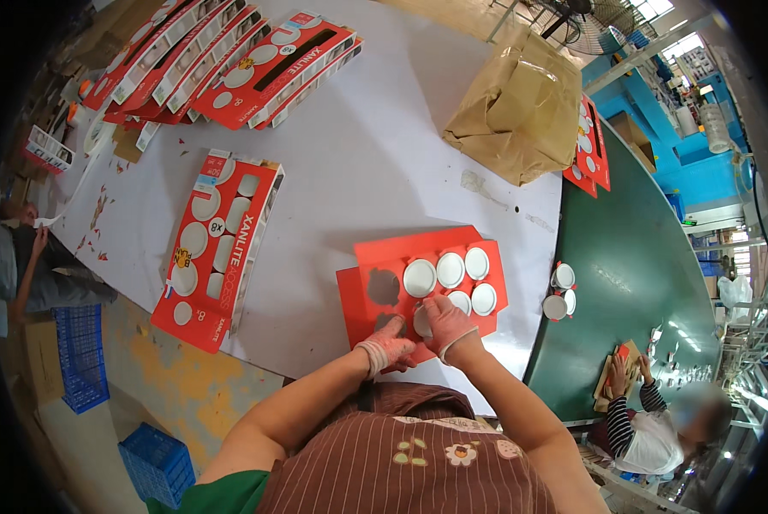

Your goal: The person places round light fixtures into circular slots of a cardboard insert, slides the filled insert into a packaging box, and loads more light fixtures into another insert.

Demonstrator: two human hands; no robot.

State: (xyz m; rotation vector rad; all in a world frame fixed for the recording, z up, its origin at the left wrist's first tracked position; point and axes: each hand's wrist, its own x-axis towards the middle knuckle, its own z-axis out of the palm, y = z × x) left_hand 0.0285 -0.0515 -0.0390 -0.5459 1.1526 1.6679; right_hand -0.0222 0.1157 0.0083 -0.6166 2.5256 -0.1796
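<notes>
Left hand (pixel 387 346) lies with bent fingers at the near edge of a red cardboard sheet (pixel 418 246) with round holes; whether it grips the sheet cannot be told. Beside it, the right hand (pixel 448 325) grips a white, round-faced piece (pixel 421 324) at the sheet's lower row. From the left, a red-and-white printed carton (pixel 217 248) lies on the white bench (pixel 315 188); then comes the sheet, its upper-left hole (pixel 384 287) unfilled. Steadying the sheet flat and pressing each rim evenly, level with its neighbours, should seat pieces without creasing the narrow strips between holes. Farther right, three loose white pieces (pixel 563 276) sit on a green surface (pixel 606 283).
</notes>
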